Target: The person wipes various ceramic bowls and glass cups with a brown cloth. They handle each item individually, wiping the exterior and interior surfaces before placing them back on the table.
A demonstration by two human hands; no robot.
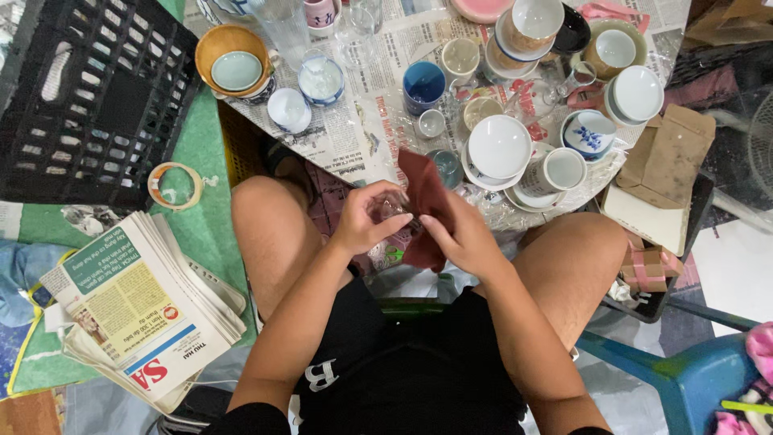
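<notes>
I sit with my knees apart, both hands together over my lap. My left hand (366, 221) grips a small clear glass (390, 207). My right hand (461, 234) holds a dark red cloth (424, 193) pressed against that glass; the cloth hangs down between my hands. Just beyond my hands is a low table covered with newspaper (354, 137) under clear plastic. On it stand several cups and bowls: a blue cup (423, 85), a white bowl (499, 147), a white mug (561, 170) and a blue-flowered cup (588, 134).
A black plastic crate (88, 97) stands at the left. A stack of newspapers (145, 306) lies on the floor by my left knee, with a tape roll (175, 185) above it. Brown cardboard (664, 157) rests at the table's right. A blue plastic chair (684, 374) is at lower right.
</notes>
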